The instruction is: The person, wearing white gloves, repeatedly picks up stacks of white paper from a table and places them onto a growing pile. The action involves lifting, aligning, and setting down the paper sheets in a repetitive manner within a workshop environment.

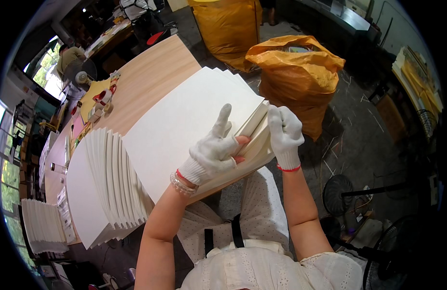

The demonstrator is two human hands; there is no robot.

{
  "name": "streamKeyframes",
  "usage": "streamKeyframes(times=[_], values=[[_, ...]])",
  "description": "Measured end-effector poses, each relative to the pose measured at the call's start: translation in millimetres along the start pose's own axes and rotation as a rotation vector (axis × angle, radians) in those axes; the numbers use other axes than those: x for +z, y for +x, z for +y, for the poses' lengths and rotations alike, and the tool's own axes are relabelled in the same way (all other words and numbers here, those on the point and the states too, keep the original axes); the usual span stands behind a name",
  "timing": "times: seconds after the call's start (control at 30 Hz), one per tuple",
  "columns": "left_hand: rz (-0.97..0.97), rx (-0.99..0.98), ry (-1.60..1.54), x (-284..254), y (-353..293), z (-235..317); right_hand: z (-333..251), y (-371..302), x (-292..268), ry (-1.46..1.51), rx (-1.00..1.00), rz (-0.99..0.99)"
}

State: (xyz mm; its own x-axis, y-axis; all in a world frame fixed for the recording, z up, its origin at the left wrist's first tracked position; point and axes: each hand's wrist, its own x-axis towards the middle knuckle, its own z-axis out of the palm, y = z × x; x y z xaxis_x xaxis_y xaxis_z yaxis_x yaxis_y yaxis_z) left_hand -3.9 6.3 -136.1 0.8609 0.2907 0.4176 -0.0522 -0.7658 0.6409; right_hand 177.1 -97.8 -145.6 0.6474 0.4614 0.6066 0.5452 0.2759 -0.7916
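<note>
A stack of large white paper sheets [184, 116] lies on the wooden table in front of me, its layers fanned at the far edge. The sheets' right edge is bent up into several folds. My left hand [211, 152], in a white knit glove with two bare fingertips showing, bends round these folds while its index finger points away across the top sheet. At the stack's right corner, my gloved right hand [285, 133] is closed in a fist on the sheet edges; its fingertips are hidden. A beaded bracelet [183, 184] circles my left wrist.
Another fanned paper stack [95, 179] stands at the left, with a smaller stack [42, 224] beyond. Orange sacks [300, 72] stand behind the table's right side. A black fan [337, 194] is at the right. Small items, including a red-and-white tape dispenser [103, 96], line the far left.
</note>
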Motion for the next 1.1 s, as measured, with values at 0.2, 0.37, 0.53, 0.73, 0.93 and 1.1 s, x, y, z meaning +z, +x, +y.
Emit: streamKeyframes(times=[0.2, 0.37, 0.53, 0.73, 0.93, 1.1], values=[[-0.053, 0.012, 0.099, -2, 2, 1, 1, -1, -4, 0.053, -0.03, -0.042], [-0.116, 0.062, 0.163, -5, 4, -3, 0, 1, -2, 0.017, -0.023, -0.041], [-0.058, -0.056, 0.148, -2, 4, 11, 0, 0, -1, -0.019, -0.012, -0.022], [-0.037, -0.049, 0.028, 0, 1, 3, 1, -1, -4, 0.055, -0.015, -0.031], [-0.069, 0.054, 0.134, 0, 3, 2, 0, -2, -7, 0.073, 0.01, -0.076], [-0.14, -0.047, 0.128, -6, 6, 10, 4, -1, -3, 0.017, -0.006, -0.013]])
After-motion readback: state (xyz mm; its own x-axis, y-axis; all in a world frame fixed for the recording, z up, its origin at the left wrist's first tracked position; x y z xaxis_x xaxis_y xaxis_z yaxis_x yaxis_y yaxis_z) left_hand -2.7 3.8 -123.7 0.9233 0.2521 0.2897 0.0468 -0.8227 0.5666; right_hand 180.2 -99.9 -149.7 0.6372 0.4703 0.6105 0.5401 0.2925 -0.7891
